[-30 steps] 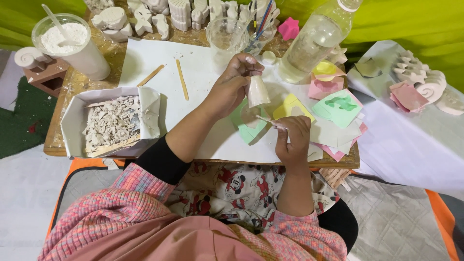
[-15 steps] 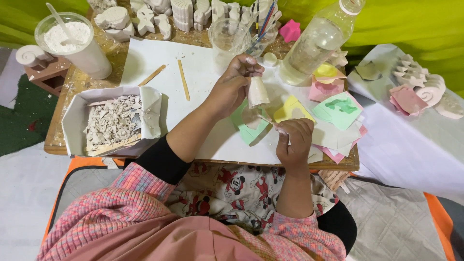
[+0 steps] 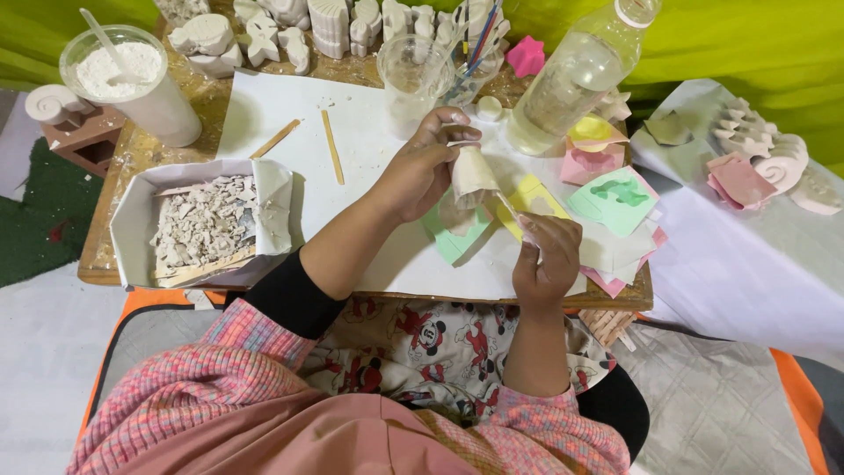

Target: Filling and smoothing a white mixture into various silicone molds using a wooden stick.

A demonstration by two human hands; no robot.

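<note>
My left hand (image 3: 422, 171) holds a small white plaster figure (image 3: 472, 174) upright above the white paper sheet (image 3: 369, 149) on the wooden board. My right hand (image 3: 547, 257) is closed around a thin stick tool (image 3: 510, 214), its tip pointing up and left toward the figure's lower edge. A green mould (image 3: 457, 233) lies on the sheet just below the figure, a yellow mould (image 3: 538, 195) beside it. My left forearm crosses the sheet from the lower left.
A paper tray of plaster scraps (image 3: 204, 224) sits at left. A tub of white powder (image 3: 127, 79), a clear cup (image 3: 413, 75), a plastic bottle (image 3: 576, 79), two wooden sticks (image 3: 331, 145), coloured moulds (image 3: 615, 198) and several plaster casts (image 3: 290, 26) surround the sheet. More casts (image 3: 765, 158) lie at right.
My right hand has lifted slightly and brought the stick tool closer to the figure. The left hand keeps the figure in nearly the same place.
</note>
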